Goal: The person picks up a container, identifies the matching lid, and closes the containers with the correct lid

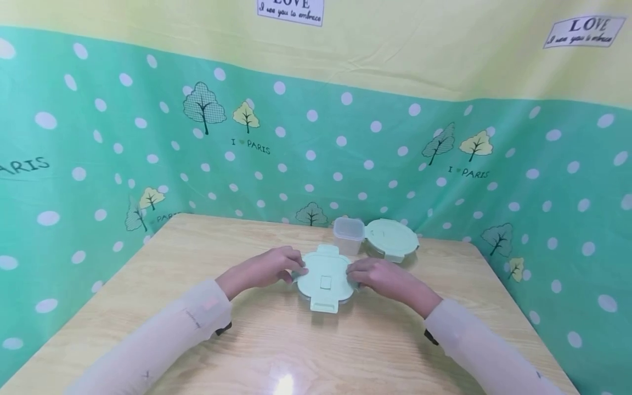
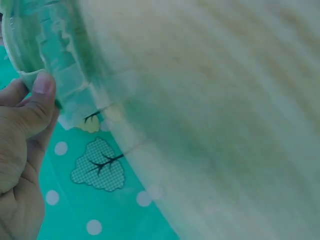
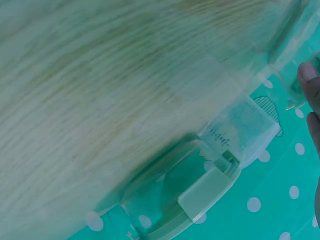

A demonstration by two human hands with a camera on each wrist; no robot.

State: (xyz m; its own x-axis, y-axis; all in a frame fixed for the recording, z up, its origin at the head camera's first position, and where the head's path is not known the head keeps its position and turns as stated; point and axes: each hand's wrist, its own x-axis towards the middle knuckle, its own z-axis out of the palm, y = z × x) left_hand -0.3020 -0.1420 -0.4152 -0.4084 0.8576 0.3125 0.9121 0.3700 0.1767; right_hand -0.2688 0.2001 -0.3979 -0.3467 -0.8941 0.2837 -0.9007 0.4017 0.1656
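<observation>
A clear food container with a pale green clip lid (image 1: 315, 270) stands on the table between the two hands. Its front and back flaps stick outward. My left hand (image 1: 274, 265) is at its left side, with thumb and fingers pinching the side flap, as the left wrist view shows on the container (image 2: 65, 55). On the opposite side, my right hand (image 1: 382, 277) grips the right flap with bent fingers. In the right wrist view only the thumb and part of the fingers show, against the container's edge (image 3: 295, 47).
Behind, towards the right, stand a small clear plastic box (image 1: 348, 237) and a second container with a pale green lid (image 1: 393, 238), side by side. The wooden table (image 1: 237, 351) meets a green dotted cloth (image 1: 306, 164) at its back and sides.
</observation>
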